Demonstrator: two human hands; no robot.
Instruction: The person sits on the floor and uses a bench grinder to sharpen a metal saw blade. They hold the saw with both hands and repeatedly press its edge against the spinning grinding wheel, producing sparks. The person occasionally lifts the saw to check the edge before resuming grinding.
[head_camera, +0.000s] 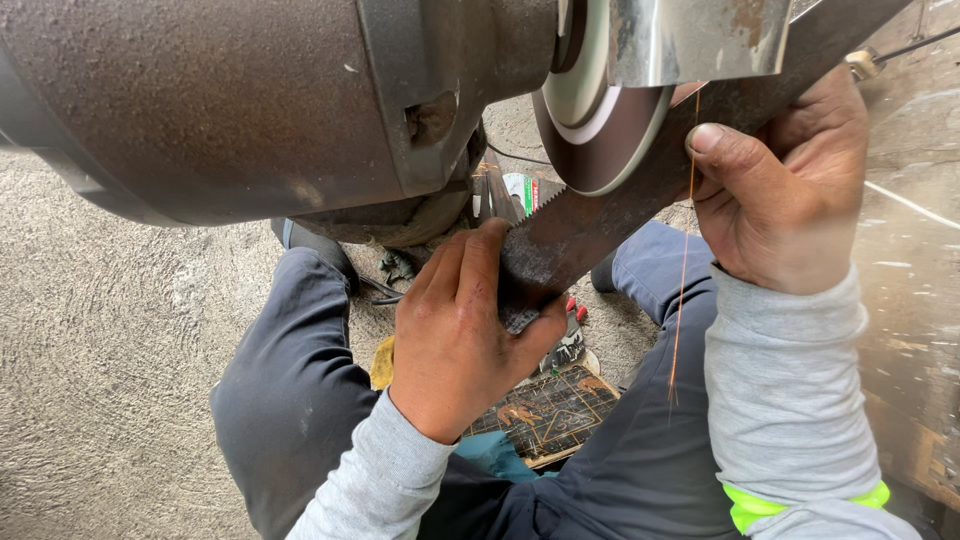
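A metalworking or sharpening workshop is indicated. A heavy, rust-stained grinder motor housing (230, 100) is mounted overhead, with a grinding wheel (600, 120) under a metal guard (700, 40). A rusty toothed saw blade (620, 215) is pressed to the wheel, and sparks (683, 270) are thrown downward. A rough concrete floor (110, 330) and scattered pliers (570, 340) are seen below

saw blade (640, 190): rusty brown, dark
grinding wheel (600, 120): grey-brown, pale green centre
motor housing (200, 100): dull brown-grey
sleeves (785, 390): light grey, neon yellow-green cuff band
trousers (290, 390): dark navy
floor (100, 350): grey concrete
sparks (683, 280): orange streaks
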